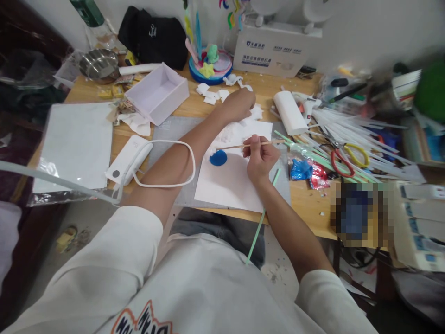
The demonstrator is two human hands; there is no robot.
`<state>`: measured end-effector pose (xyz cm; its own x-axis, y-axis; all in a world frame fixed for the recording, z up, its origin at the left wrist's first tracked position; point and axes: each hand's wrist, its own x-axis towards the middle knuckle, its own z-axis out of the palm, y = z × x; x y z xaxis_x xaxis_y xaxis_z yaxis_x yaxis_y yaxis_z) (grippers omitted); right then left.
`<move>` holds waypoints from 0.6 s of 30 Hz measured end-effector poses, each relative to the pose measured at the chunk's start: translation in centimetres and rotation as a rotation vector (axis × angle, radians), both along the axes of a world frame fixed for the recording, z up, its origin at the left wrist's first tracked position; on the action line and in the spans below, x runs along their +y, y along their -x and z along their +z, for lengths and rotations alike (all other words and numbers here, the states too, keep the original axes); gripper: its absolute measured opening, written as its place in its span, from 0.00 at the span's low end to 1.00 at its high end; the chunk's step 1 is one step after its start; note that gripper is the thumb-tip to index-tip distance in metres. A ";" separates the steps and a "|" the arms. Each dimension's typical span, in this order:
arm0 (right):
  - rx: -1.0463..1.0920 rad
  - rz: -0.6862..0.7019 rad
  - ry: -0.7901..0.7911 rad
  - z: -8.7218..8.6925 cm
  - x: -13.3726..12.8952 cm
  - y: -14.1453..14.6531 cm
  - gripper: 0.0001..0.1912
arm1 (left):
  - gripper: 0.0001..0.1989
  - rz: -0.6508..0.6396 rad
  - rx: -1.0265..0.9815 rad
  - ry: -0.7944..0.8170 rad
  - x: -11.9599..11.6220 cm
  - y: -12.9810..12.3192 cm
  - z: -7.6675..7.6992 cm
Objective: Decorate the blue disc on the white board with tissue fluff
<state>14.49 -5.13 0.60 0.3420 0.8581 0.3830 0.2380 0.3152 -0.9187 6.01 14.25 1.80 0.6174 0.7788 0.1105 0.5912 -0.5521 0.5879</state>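
Observation:
My right hand (261,157) pinches a thin wooden stick (232,146) that points left. The stick's tip is at the upper edge of a round, flat blue patch (218,158), perhaps clay or paint; whether they touch I cannot tell. Under it lies a white paper sheet (232,185) on a grey mat (163,130). My left hand (239,105) reaches across to the far side of the paper, fingers curled, beside crumpled white material (256,112). What its fingers hold, if anything, is hidden. Fluffy whitish material (225,134) lies below my left wrist.
A white lamp (128,160) with a loop-shaped head stands by my left forearm. Behind are a pale open box (158,95) and a decorated round base (210,69). On the right lie red- and yellow-handled scissors (342,162), white strips (347,127), a white roll-like piece (290,112) and green sticks (259,232).

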 end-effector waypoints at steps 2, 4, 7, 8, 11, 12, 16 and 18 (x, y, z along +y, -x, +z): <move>0.007 0.007 -0.013 0.0 0.0 0.0 0.25 | 0.16 -0.009 0.101 -0.070 -0.4 0.0 0.2; 0.012 0.012 -0.035 0.0 0.0 0.0 0.25 | 0.14 0.017 0.149 -0.092 -0.8 0.1 0.5; -0.017 0.006 -0.015 0.1 0.0 0.0 0.26 | 0.11 0.080 0.123 -0.015 -1.2 0.1 0.9; -0.029 0.002 0.001 0.1 0.0 0.0 0.26 | 0.10 0.095 0.110 0.001 -1.2 0.1 1.0; -0.048 -0.009 0.028 0.1 0.0 0.0 0.28 | 0.09 0.123 0.053 -0.028 -0.8 0.4 1.6; -0.047 -0.011 0.026 0.2 -0.1 0.0 0.28 | 0.10 0.133 0.027 -0.053 -0.6 0.5 1.9; -0.027 -0.005 0.017 0.3 -0.1 0.0 0.28 | 0.12 0.245 -0.120 -0.074 -0.7 2.1 3.4; -0.011 -0.001 0.016 0.3 -0.1 0.1 0.28 | 0.12 0.291 -0.230 -0.026 -1.8 3.6 4.1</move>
